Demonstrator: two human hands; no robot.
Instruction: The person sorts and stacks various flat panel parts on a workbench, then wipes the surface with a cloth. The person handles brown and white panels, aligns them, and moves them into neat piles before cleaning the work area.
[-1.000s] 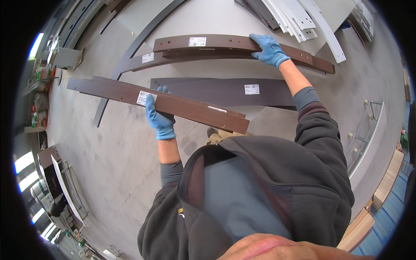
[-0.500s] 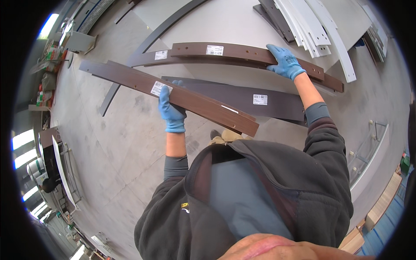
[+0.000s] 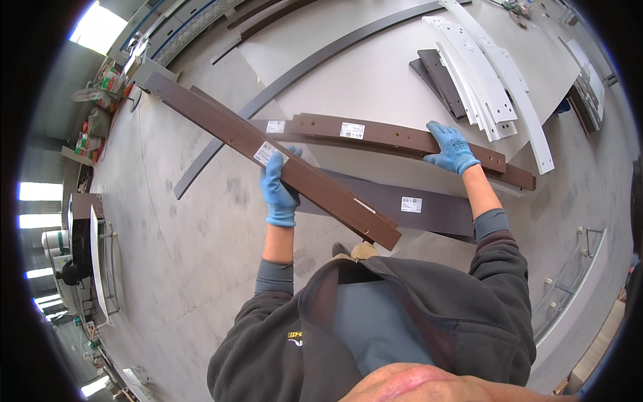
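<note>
My left hand point(image 3: 278, 191), in a blue glove, is closed around long brown boards point(image 3: 328, 193) that lie one against the other. They are held up slantwise, far end to the left, and a white label shows beside my fingers. My right hand point(image 3: 452, 153), gloved too, grips a stack of brown boards point(image 3: 388, 134) across its width near the right end, thumb at the near edge. That stack has drilled holes and a white label. Below it is a wide dark grey panel point(image 3: 439, 209) with its own label, partly hidden by the held boards.
A long curved grey strip point(image 3: 335, 45) crosses the pale tabletop point(image 3: 362, 87) and juts out past its left edge. White drilled boards point(image 3: 479, 74) and short dark pieces point(image 3: 439, 80) lie at the far right. A metal-framed rack point(image 3: 569, 288) stands on the floor at right.
The boards in my left hand have swung to a steeper slant, their far end higher against the table. My right hand stays on its stack. The whole view has shifted, showing more of the table's far side.
</note>
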